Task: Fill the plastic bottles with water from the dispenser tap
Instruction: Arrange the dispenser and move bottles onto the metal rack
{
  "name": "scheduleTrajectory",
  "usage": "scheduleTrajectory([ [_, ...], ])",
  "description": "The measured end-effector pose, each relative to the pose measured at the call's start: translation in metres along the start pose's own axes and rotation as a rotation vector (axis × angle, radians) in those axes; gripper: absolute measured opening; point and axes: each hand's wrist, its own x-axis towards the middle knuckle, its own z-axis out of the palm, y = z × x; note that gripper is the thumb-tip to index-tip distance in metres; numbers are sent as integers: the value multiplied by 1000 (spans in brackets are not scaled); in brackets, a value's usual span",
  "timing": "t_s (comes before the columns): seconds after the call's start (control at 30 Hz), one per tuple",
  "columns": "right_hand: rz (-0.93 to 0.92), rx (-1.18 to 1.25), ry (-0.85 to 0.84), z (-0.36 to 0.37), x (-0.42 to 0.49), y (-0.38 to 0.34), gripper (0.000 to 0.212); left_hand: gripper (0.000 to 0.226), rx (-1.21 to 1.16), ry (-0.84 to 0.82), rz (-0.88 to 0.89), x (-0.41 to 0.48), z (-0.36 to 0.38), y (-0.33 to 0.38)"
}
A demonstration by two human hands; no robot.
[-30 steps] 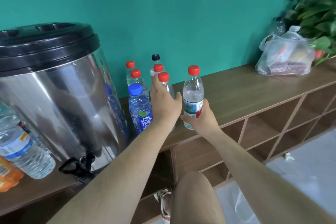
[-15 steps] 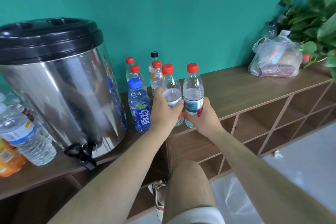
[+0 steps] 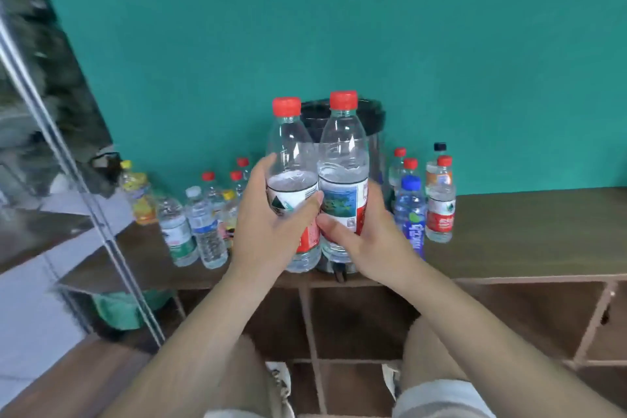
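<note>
Stock in hand, centre frame

Left hand (image 3: 271, 231) wrapped round label of left bottle (image 3: 291, 159); right bottle (image 3: 344, 153) touching it, red-capped, gripped likewise by right hand (image 3: 369, 241); dispenser (image 3: 373, 119) behind, tap (image 3: 339, 273) below. Judged light, thin-walled, easily dented: hold at label band, gently

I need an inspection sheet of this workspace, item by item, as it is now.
Surface: wooden shelf, carrying dispenser and bottles.
Job's things: left bottle and right bottle, both red-capped, held up before the dispenser; tap at shelf edge.
Clutter: left group and right group of bottles beside the dispenser.
Grippers: left hand grips left bottle; right hand grips right bottle.
Cables: nothing seen.
Surroundings: teal wall, cubbies below, metal frame at left.
</note>
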Motion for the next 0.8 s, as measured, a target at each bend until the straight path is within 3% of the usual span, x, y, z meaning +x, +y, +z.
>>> scheduleTrajectory([
  [0.2,-125,194,-246,124,67,-78,62,60,208,238,54,26,-150,27],
  [0.37,-199,330,-517,226,102,-131,61,68,370,440,-96,24,-249,38],
  [0.47,-244,396,-645,287,110,-158,63,56,485,595,-154,16,-297,39],
  [0.67,-272,362,-843,407,123,-204,75,77,627,820,-309,9,-397,17],
  [0.8,-212,387,-910,475,126,-238,71,83,647,965,-376,26,-444,-7],
])
